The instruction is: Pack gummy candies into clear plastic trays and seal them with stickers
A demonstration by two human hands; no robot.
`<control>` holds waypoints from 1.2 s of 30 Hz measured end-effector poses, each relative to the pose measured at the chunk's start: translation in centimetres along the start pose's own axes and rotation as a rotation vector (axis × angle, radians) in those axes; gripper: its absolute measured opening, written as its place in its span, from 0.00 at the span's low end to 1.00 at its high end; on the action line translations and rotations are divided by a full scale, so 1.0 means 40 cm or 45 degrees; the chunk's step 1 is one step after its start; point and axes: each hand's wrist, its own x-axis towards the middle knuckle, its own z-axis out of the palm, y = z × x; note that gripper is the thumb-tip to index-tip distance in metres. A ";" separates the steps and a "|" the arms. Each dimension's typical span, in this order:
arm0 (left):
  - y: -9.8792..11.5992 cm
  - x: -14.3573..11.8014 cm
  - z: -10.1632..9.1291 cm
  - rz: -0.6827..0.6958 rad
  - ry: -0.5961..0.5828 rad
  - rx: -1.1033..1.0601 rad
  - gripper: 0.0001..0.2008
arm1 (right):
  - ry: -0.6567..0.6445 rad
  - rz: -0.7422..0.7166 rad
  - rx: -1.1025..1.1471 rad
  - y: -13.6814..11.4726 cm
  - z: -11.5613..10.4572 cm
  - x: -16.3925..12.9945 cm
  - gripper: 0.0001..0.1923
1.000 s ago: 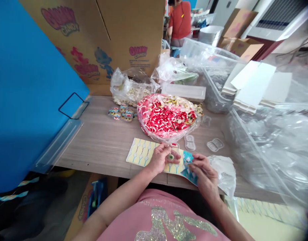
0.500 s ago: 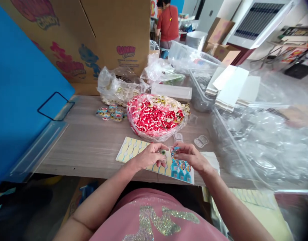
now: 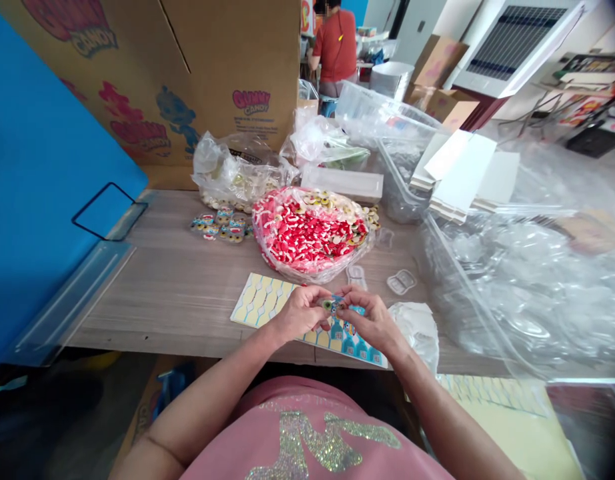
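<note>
Hands meet fingertip to fingertip: left hand (image 3: 300, 312), right hand (image 3: 370, 321), pinching candy (image 3: 328, 304).

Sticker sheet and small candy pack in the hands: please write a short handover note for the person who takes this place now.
Left hand: pinches a small candy pack at the table edge.
Right hand: fingers meet the same pack, pressing something onto it; too small to tell what.
Sticker sheet: flat under both hands, mostly emptied, a few blue stickers at its right end.
Bag of red gummies: open behind the sheet.
Done: a cluster of finished packs lies at far left.
Left: two empty clear shells beside the bag, much loose candy.
</note>
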 end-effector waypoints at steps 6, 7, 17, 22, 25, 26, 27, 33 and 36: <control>-0.017 -0.009 -0.014 0.000 0.024 -0.021 0.16 | -0.027 0.033 -0.017 -0.010 0.013 -0.003 0.08; -0.018 -0.011 -0.016 0.003 0.012 -0.013 0.16 | -0.033 0.024 -0.022 -0.014 0.014 -0.003 0.09; -0.015 -0.025 -0.024 0.010 0.000 -0.011 0.09 | -0.038 -0.028 -0.130 -0.025 0.028 -0.002 0.06; -0.027 -0.026 -0.025 -0.020 0.034 -0.080 0.14 | 0.025 -0.110 -0.206 -0.023 0.045 -0.004 0.07; -0.030 -0.029 -0.029 -0.017 0.048 -0.137 0.16 | 0.089 -0.177 -0.273 -0.013 0.064 -0.009 0.08; -0.030 -0.031 -0.031 -0.012 0.050 -0.147 0.16 | 0.118 -0.179 -0.284 -0.009 0.070 -0.012 0.07; -0.029 -0.034 -0.033 -0.011 0.054 -0.149 0.16 | 0.151 -0.170 -0.287 -0.004 0.077 -0.017 0.03; -0.019 -0.053 -0.033 -0.027 0.103 -0.157 0.18 | 0.466 -0.444 -0.611 -0.009 0.092 -0.052 0.19; -0.005 -0.064 -0.027 0.054 0.094 -0.175 0.25 | 0.448 -0.624 -0.879 -0.023 0.082 -0.055 0.14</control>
